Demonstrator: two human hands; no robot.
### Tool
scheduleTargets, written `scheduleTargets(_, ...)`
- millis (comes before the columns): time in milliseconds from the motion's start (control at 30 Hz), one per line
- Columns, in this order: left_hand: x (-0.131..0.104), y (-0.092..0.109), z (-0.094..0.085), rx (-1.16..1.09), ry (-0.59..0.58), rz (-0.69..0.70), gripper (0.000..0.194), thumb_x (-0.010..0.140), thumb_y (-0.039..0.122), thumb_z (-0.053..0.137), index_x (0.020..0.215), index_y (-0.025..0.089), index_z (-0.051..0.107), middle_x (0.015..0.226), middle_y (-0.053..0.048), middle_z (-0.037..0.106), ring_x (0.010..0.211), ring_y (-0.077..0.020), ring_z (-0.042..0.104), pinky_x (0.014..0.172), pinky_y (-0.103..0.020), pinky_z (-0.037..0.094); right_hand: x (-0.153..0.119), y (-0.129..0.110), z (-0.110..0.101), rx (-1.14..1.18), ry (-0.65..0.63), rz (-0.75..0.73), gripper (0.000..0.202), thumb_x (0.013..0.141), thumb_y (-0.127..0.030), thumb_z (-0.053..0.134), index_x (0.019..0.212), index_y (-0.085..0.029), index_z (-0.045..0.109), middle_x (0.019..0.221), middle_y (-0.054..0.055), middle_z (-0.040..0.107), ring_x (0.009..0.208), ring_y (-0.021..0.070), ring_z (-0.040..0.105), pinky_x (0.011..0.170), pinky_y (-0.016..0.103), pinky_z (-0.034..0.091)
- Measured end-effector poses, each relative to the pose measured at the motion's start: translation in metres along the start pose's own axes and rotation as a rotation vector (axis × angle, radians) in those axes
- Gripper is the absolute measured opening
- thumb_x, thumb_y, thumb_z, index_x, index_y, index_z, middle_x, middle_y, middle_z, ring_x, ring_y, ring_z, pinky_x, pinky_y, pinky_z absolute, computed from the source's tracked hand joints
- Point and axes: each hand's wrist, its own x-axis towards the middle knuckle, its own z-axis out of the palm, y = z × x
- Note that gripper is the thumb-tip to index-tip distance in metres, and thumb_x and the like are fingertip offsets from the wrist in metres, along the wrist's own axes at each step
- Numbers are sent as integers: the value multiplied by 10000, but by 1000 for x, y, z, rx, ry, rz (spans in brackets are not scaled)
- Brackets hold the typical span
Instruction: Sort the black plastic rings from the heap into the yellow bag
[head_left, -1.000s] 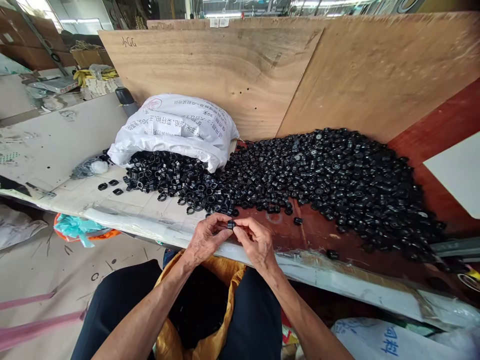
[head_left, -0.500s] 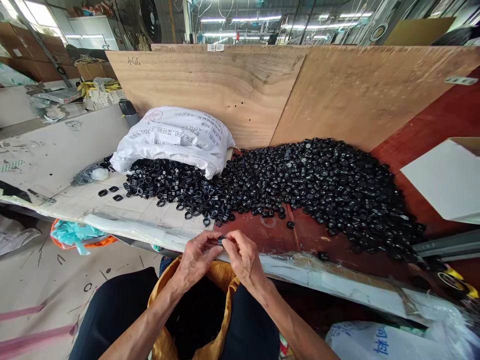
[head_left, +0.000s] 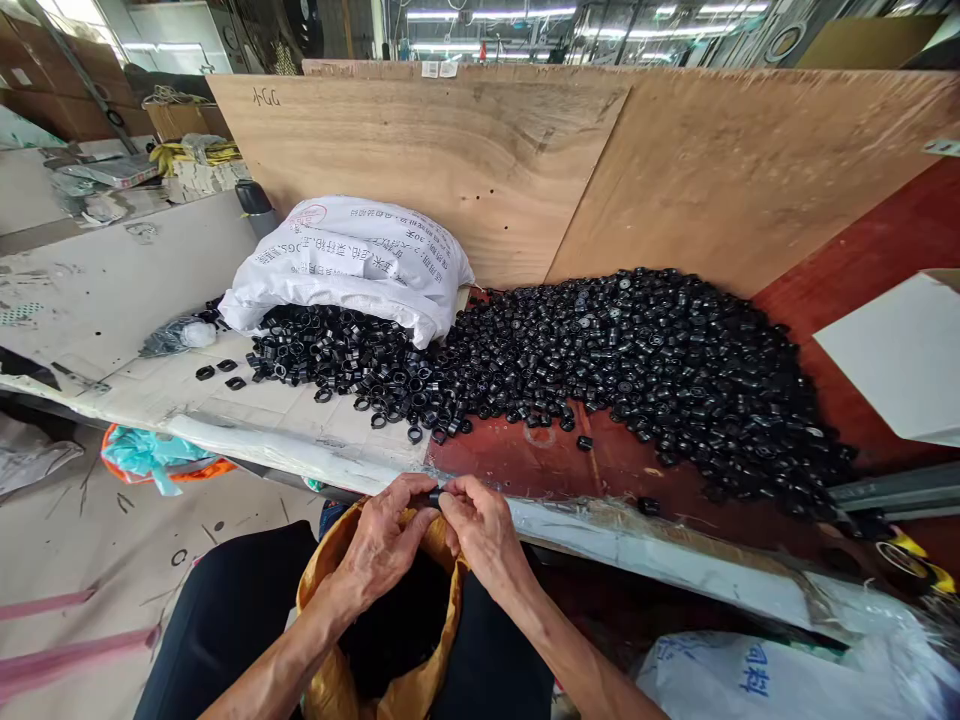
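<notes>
Both hands meet over the mouth of an orange-yellow sack [head_left: 330, 550] between the knees. My left hand [head_left: 386, 535] pinches a small black plastic part [head_left: 434, 497] between thumb and fingers. From the other side my right hand [head_left: 480, 525] grips the same part, and the fingers hide most of it. Beyond the hands, loose black rings [head_left: 412, 390] lie on the pale left part of the bench. A large heap of black round caps [head_left: 675, 360] covers the red part to the right. Dark contents show inside the sack.
A white printed sack [head_left: 352, 265] rests behind the rings. A plywood board [head_left: 420, 150] stands along the back. The taped bench edge [head_left: 600, 540] runs just beyond my hands. A white box [head_left: 896, 355] is at the right, and a white plastic bag [head_left: 712, 670] sits below the bench.
Both hands have come slightly lower and nearer to the sack mouth, with the black part still between them. The view has tilted a little; the heaps look the same.
</notes>
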Motion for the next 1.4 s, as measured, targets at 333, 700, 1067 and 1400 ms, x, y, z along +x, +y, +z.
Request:
scheduleTargets(333,42,13,-20,390,-206,79,107,917,268,689,1012,220,687,931,-34,674,725,-184,652,727,-304,514,58,2,-43,-550,242,-350,109,847,-177,640,933,-205,700,888,72,703,790,231,676,695,313,506)
scheduleTargets(700,83,-18,30,469,100,16,97,912,199,665,816,207,677,990,-65,704,864,-215,681,793,-324,522,93,20,-47,-572,173,-491,145,905,-148,641,1027,-202,697,986,76,700,868,225,668,794,325,531)
scheduleTargets(1067,82,-23,11,-430,-46,-192,297,862,327,748,1108,185,663,813,-9,732,751,-161,710,724,-271,559,83,-2,-46,-184,-80,-544,309,897,-123,618,1152,-232,755,1138,71,711,1030,207,694,914,340,566)
scheduleTargets(1400,78,-23,13,-462,-7,-181,288,840,307,779,1083,175,697,832,-9,725,762,-143,680,747,-263,541,82,-2,-46,-156,-76,-576,181,909,-159,643,1018,-223,772,1063,63,709,952,197,696,852,321,565)
